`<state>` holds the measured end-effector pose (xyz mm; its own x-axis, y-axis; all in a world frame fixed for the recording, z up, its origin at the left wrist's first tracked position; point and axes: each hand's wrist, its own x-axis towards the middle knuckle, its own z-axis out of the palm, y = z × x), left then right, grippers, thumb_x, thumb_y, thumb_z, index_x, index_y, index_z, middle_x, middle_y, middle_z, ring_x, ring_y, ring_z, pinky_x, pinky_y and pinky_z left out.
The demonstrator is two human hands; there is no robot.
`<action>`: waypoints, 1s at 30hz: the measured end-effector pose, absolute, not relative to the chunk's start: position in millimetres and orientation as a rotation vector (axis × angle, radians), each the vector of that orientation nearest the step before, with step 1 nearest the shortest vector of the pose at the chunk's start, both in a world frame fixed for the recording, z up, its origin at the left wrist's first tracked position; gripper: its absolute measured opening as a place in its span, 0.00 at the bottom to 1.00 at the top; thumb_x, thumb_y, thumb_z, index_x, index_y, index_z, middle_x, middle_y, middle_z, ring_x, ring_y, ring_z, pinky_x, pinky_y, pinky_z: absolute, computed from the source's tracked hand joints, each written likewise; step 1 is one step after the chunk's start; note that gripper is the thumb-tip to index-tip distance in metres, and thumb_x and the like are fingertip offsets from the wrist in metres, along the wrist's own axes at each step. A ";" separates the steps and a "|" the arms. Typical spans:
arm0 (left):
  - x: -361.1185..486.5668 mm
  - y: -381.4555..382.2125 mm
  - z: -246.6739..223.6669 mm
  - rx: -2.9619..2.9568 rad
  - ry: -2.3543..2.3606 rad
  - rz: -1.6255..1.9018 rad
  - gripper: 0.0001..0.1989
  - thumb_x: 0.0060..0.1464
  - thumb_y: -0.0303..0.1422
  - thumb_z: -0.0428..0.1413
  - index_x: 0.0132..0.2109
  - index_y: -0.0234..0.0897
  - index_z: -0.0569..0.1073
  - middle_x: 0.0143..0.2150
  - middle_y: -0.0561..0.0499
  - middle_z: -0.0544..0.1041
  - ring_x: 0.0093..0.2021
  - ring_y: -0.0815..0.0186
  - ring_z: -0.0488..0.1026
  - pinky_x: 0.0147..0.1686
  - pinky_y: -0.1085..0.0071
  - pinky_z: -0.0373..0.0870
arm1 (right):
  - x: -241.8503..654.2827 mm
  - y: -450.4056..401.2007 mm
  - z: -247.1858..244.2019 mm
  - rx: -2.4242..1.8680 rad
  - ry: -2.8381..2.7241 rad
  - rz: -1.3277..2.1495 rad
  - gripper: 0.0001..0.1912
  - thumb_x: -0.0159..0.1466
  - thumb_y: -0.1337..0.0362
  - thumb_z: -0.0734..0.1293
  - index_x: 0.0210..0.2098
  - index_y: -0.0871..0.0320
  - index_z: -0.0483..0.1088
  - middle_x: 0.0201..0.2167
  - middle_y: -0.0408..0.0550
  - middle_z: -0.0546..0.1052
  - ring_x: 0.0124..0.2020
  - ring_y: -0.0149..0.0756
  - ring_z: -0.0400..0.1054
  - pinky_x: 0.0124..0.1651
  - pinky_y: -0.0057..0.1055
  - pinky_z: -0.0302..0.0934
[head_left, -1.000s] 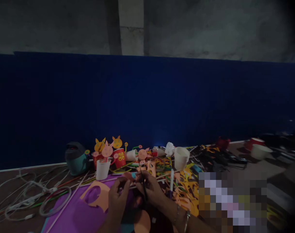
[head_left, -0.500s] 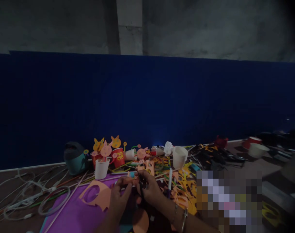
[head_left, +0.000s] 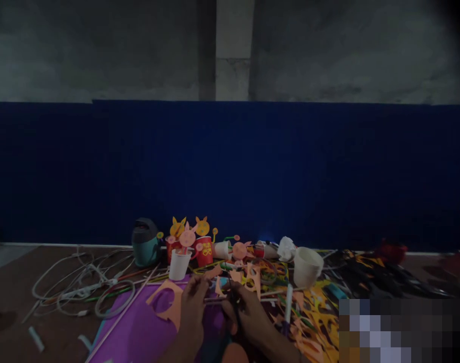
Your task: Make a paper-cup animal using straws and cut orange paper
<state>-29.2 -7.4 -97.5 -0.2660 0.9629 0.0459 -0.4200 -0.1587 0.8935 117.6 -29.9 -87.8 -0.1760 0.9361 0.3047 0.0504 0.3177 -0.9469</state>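
My left hand is closed, pinching a small piece of orange paper at its fingertips. My right hand is wrapped round dark scissors, whose blades point up and away from me close to the paper. Dim light hides how far the blades are apart. Below my left hand lies a purple sheet, with an orange paper offcut with a round hole on top of it. An orange paper disc shows at the bottom edge, under my hands.
Paper cups with animal faces, among them a white cup and a red cup, stand by the blue wall. Left are a teal container and tangled white cables. Right are a white tub, a marker and yellow scraps.
The view has swung left, so everything sits further right in the picture. Both hands stay close together, my left still with orange paper, my right with the scissors.
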 end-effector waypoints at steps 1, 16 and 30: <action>-27.6 -7.6 -98.4 0.753 0.946 1.640 0.14 0.38 0.37 0.67 0.31 0.36 0.73 0.26 0.56 0.75 0.27 0.68 0.72 0.26 0.76 0.68 | 117.3 -31.1 -87.3 -0.944 -1.552 1.041 0.11 0.55 0.60 0.68 0.38 0.54 0.72 0.20 0.39 0.70 0.20 0.32 0.63 0.24 0.27 0.59; -18.1 -17.4 -92.8 0.762 0.777 1.506 0.11 0.45 0.38 0.65 0.28 0.35 0.74 0.26 0.55 0.76 0.29 0.70 0.72 0.31 0.76 0.67 | 111.4 -30.7 -98.7 -0.964 -1.561 1.147 0.06 0.56 0.60 0.67 0.29 0.57 0.70 0.15 0.38 0.68 0.15 0.30 0.60 0.19 0.25 0.54; -20.0 -16.7 -87.3 1.131 0.949 1.343 0.09 0.43 0.36 0.64 0.27 0.35 0.74 0.24 0.53 0.75 0.27 0.67 0.70 0.30 0.74 0.64 | 113.5 -20.1 -94.7 -0.950 -1.234 1.295 0.21 0.52 0.46 0.69 0.27 0.58 0.65 0.08 0.37 0.66 0.09 0.28 0.59 0.13 0.23 0.52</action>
